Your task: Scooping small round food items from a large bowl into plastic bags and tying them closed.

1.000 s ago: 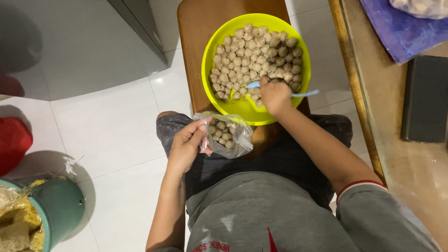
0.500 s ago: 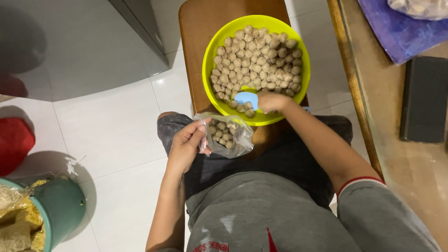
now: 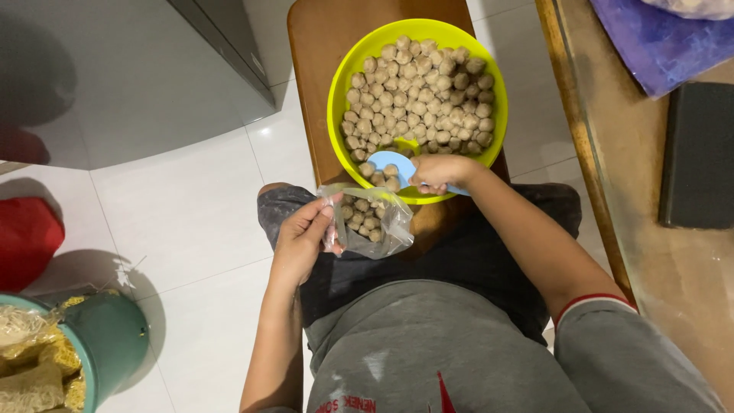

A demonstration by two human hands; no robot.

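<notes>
**Head view: meatballs scooped over a bag**

A blue spoon [image 3: 397, 170], loaded with a few meatballs [image 3: 417, 95], is clamped in the right hand [image 3: 437, 171] at the near rim of the green bowl [image 3: 336, 92]. The bowl is carried on a wooden stool [image 3: 313, 46]. Just below the rim, a clear bag [image 3: 371, 222], partly filled, is pinched at its left edge by the left hand [image 3: 302, 237] and held over the lap.
</notes>
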